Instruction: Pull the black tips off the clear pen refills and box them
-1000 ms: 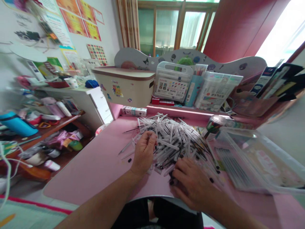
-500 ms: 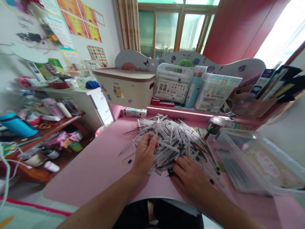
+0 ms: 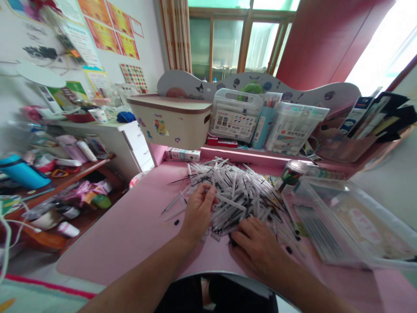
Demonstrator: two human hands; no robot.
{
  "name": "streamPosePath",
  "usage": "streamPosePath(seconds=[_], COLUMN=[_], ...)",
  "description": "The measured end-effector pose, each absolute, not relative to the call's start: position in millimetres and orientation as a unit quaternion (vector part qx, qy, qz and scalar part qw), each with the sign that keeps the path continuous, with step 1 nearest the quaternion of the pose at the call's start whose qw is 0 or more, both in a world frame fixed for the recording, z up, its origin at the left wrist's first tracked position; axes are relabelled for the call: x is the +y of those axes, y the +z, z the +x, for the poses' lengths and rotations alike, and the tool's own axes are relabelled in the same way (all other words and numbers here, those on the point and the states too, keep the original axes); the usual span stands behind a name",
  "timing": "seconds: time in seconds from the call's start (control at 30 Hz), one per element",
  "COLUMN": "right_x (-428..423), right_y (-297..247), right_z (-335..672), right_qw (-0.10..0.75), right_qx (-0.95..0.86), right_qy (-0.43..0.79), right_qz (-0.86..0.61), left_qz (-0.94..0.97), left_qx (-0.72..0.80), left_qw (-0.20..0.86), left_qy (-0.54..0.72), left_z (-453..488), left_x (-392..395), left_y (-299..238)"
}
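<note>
A heap of translucent white pen barrels and thin black refills (image 3: 241,180) lies on the pink desk. At its near left edge, my left hand (image 3: 199,213) is closed, thumb against fingers, around the end of a white pen barrel (image 3: 232,202) that points to the right. My right hand (image 3: 257,239) rests at the heap's near right edge with its fingers curled down. Small black pieces (image 3: 232,241) lie by its fingertips; what those fingers hold is hidden. A black cap (image 3: 177,222) lies left of my left hand, another (image 3: 289,250) right of my right.
On the right, a clear plastic box (image 3: 365,217) stands beside the heap, with a row of grey pens (image 3: 317,230) in it. Behind that heap are a tin can (image 3: 293,171) and a small white carton (image 3: 183,154). A lidded bin (image 3: 172,124) and marker cases (image 3: 234,117) line the shelf.
My right hand has shifted slightly, its fingers curling by the black pieces. My left hand keeps the pen barrel in nearly the same place.
</note>
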State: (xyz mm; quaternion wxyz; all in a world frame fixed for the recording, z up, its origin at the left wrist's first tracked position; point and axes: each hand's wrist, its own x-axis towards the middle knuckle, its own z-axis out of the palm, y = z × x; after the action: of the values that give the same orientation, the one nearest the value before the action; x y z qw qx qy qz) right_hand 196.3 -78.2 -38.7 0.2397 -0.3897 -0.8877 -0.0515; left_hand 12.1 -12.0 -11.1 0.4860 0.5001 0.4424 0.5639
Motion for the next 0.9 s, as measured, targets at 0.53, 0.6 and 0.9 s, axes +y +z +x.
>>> streamPosePath(seconds=[0.53,0.6,0.9], right_x=[-70.7,-71.5,-74.6], right_y=[-47.2,-47.3,-43.3], right_z=[195.0,194.8,192.4], right_qw=[0.252,0.245,0.251], right_qx=[-0.882,-0.883,-0.881], right_qy=[-0.089,-0.086,-0.063], right_qz=[-0.388,-0.391,-0.397], left_qz=[0.508,0.505,0.474], left_qx=[0.450,0.444,0.436], left_qw=[0.503,0.508,0.544], left_qy=[0.534,0.538,0.538], left_z=[12.7,13.3,14.5], left_x=[-14.1,-14.2,-13.4], left_y=[-8.7,-7.9,-7.7])
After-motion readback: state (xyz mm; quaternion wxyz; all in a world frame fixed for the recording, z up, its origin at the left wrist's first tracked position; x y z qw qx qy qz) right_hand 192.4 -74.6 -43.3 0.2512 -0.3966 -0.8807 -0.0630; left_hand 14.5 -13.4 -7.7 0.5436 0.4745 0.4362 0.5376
